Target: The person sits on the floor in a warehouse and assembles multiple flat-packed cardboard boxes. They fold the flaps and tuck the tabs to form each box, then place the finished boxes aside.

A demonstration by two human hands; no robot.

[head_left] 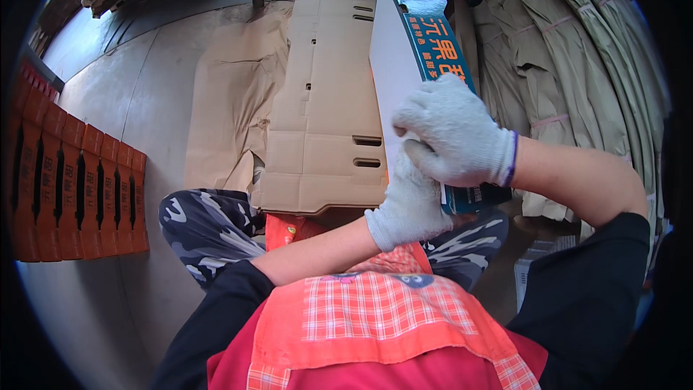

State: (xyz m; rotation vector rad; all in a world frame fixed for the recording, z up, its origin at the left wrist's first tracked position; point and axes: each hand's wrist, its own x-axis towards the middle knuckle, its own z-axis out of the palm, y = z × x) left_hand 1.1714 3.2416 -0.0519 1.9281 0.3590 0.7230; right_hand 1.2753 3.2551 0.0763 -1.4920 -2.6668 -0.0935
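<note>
Both my hands wear white knitted gloves and meet over the near end of a long carton (395, 79), white on its left face and dark green with orange lettering on its right. My right hand (455, 130) lies uppermost, its fingers curled in and closed; what they hold, if anything, is hidden. Just below it, my left hand (411, 206) reaches up against the carton's near end, with its fingers mostly covered by the right hand. Left of the carton lies flat brown cardboard (328, 101) with slots cut in it.
Crumpled brown paper (234, 94) spreads over the grey floor (159, 101) beside the cardboard. At the left stands a row of orange-red cartons (76, 180). Tied bundles of tan sheeting (570, 72) lean on the right. My camouflage-clad knees (209, 227) flank the near end.
</note>
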